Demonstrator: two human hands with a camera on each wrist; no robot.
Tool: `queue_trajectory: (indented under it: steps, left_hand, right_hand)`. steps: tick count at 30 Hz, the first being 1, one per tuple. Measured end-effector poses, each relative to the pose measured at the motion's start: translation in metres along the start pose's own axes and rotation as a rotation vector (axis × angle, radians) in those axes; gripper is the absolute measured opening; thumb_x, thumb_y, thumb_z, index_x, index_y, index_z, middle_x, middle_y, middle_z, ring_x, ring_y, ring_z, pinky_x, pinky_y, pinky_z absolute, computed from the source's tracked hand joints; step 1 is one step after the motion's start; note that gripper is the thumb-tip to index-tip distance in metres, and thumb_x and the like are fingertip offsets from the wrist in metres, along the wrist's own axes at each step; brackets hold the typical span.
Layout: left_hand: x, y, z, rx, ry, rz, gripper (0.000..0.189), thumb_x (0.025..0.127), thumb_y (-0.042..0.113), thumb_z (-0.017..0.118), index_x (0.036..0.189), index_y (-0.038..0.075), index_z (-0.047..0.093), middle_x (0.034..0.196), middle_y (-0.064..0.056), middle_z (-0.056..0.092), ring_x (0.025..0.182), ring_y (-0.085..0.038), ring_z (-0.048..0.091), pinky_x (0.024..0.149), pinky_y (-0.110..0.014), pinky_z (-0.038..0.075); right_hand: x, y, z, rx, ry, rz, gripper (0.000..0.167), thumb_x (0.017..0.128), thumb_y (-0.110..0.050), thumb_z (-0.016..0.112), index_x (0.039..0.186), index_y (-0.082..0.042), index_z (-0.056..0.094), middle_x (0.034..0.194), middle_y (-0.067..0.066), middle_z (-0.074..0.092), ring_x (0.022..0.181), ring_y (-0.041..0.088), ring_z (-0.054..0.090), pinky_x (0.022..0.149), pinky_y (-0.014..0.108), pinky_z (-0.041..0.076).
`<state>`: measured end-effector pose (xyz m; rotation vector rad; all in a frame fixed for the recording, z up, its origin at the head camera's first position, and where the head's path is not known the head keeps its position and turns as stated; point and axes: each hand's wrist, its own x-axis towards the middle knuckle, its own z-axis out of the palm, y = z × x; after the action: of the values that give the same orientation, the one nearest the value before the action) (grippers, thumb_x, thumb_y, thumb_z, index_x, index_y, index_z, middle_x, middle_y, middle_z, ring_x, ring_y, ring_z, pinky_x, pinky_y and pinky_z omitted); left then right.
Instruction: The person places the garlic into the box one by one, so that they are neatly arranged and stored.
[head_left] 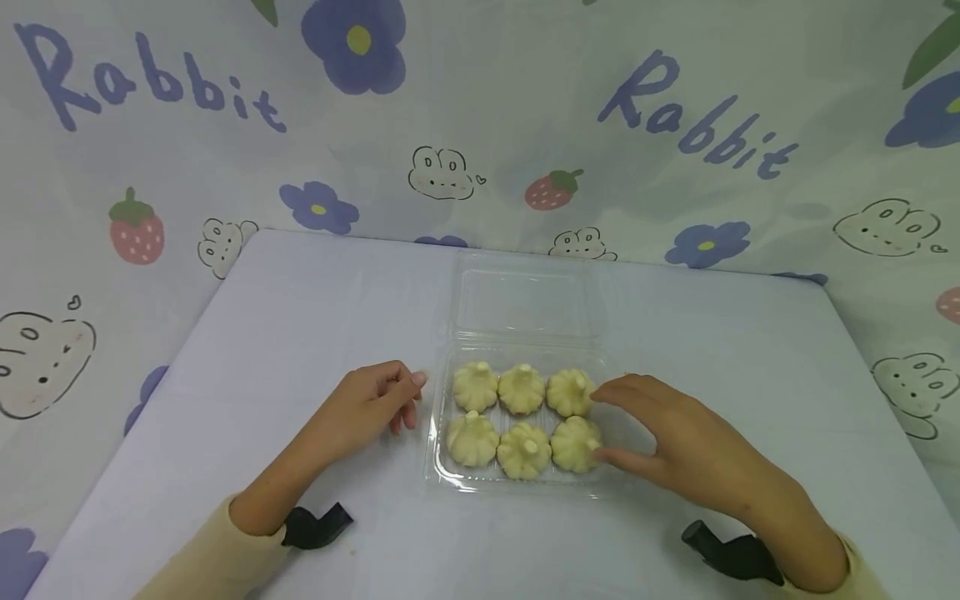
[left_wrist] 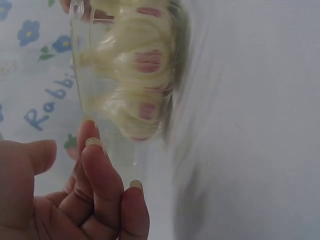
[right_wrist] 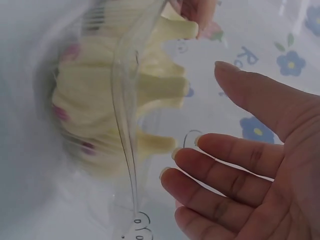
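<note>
Several pale garlic bulbs (head_left: 523, 389) sit in two rows inside a clear plastic clamshell box (head_left: 442, 479). In the head view its transparent lid (head_left: 525, 300) lies folded back, away from me. My left hand (head_left: 378, 404) is beside the box's left wall, fingers loosely bent and holding nothing. At the right side of the box, my right hand (head_left: 667, 437) has thumb and fingers spread by the two rightmost bulbs. The right wrist view shows those fingers (right_wrist: 225, 190) apart from the bulbs. Pinkish marks show on the garlic (left_wrist: 148, 61) in the left wrist view.
A white cloth covers the table (head_left: 300, 292). Behind it hangs a curtain (head_left: 487, 100) printed with rabbits, flowers and strawberries. Black wrist devices (head_left: 318, 527) stick out below both forearms.
</note>
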<state>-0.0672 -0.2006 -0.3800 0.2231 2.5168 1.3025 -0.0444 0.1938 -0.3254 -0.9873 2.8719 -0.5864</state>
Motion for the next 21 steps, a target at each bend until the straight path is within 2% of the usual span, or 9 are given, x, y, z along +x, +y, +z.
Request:
queue_trajectory:
  steps: [5, 10, 16, 21]
  left_hand:
    - [0.006, 0.008, -0.009, 0.039, 0.019, -0.002, 0.046, 0.106, 0.054, 0.055, 0.096, 0.011, 0.067, 0.072, -0.003, 0.069, 0.068, -0.025, 0.062, 0.062, -0.034, 0.047]
    - [0.019, 0.018, -0.023, 0.072, 0.060, 0.025, 0.046, 0.106, 0.054, 0.056, 0.104, 0.009, 0.067, 0.080, -0.005, 0.072, 0.074, -0.026, 0.065, 0.065, -0.037, 0.049]
    - [0.046, 0.020, -0.038, 0.094, 0.094, 0.036, 0.048, 0.107, 0.054, 0.054, 0.120, 0.009, 0.067, 0.098, -0.007, 0.076, 0.087, -0.023, 0.068, 0.076, -0.040, 0.052]
    - [0.075, 0.020, -0.047, 0.127, 0.116, 0.025, 0.052, 0.107, 0.055, 0.052, 0.129, 0.010, 0.064, 0.112, -0.009, 0.075, 0.095, -0.025, 0.069, 0.079, -0.040, 0.053]
  right_hand:
    - [-0.001, 0.007, -0.010, 0.020, 0.041, 0.003, 0.051, 0.090, -0.035, 0.085, 0.133, -0.015, 0.066, 0.132, -0.005, 0.065, 0.125, 0.019, 0.062, 0.096, 0.046, 0.055]
    - [0.002, 0.019, -0.019, 0.044, 0.091, -0.002, 0.046, 0.093, -0.026, 0.083, 0.134, -0.014, 0.066, 0.131, -0.004, 0.066, 0.121, 0.021, 0.065, 0.094, 0.046, 0.056]
    - [0.018, 0.039, -0.025, 0.139, 0.151, 0.040, 0.038, 0.097, -0.022, 0.079, 0.132, -0.013, 0.067, 0.129, -0.001, 0.068, 0.120, 0.025, 0.066, 0.093, 0.051, 0.055]
    - [0.039, 0.061, -0.025, 0.249, 0.195, 0.108, 0.034, 0.101, -0.022, 0.073, 0.130, -0.005, 0.067, 0.126, 0.008, 0.069, 0.118, 0.034, 0.067, 0.097, 0.051, 0.054]
